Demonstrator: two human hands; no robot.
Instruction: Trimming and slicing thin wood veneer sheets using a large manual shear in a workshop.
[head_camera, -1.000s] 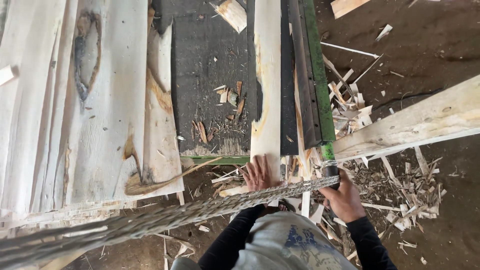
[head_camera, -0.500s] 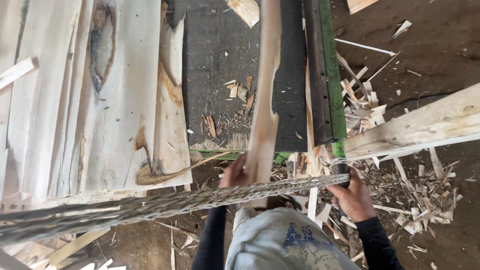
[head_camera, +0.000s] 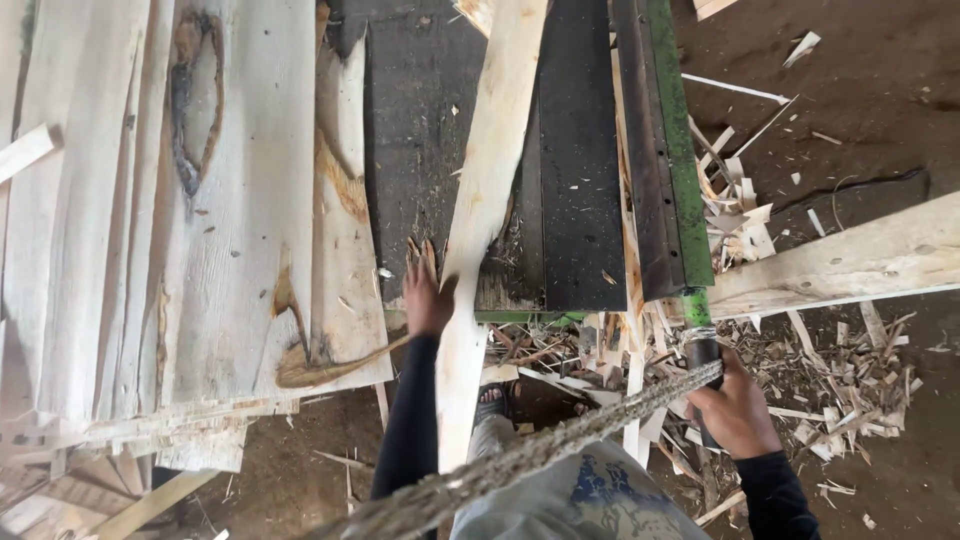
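Observation:
My left hand (head_camera: 426, 290) rests flat against the left edge of a long pale wood strip (head_camera: 480, 200) that lies tilted on the dark machine bed (head_camera: 580, 180). The strip's near end (head_camera: 458, 390) overhangs the bed toward me. My right hand (head_camera: 738, 405) is closed around a black-gripped handle (head_camera: 698, 350) at the end of a green lever beside the bed's green rail (head_camera: 672, 130). A thick frayed rope (head_camera: 560, 435) crosses in front of me, from lower left up to my right hand.
A stack of wide pale veneer sheets (head_camera: 200, 220) lies to the left of the bed. A pale plank (head_camera: 850, 265) juts in from the right. Wood chips and splinters (head_camera: 830, 370) litter the dirt floor. My sandalled foot (head_camera: 492, 403) shows below the bed.
The wood strip has slid toward me and tilted, its near end now overhanging the bed. My left hand moved up along the strip's left edge. My right hand stays on the handle.

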